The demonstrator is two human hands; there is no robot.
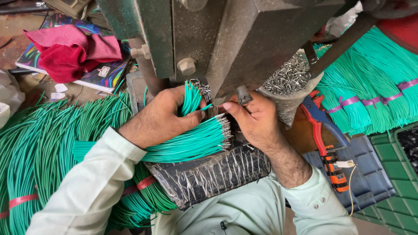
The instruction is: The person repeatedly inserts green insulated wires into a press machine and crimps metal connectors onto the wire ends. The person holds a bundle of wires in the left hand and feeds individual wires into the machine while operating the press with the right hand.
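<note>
Right, hands are under the press now —
Left hand: my left hand (163,115) is closed around a bundle of green wires (191,141), their metal-tipped ends fanned toward the machine.
Right hand: my right hand (252,117) pinches a single wire (214,117) between thumb and forefinger, its tip just below the press head (226,39).
Where the wires are: the bundle rests on a plastic-wrapped block (209,174) in front of me, touching my left palm.
Step in hand: by the look of it, feeding one wire end into the die for crimping.
Next move calls for: a steady, straight push of the tip — fingers kept off the tool, I'd say.
Around me: loose metal terminals (289,76) in a bag beside the press, tied green wire hanks (374,82) to the right, red-handled pliers (322,143) near my right wrist, a red cloth (69,52) far left.
</note>
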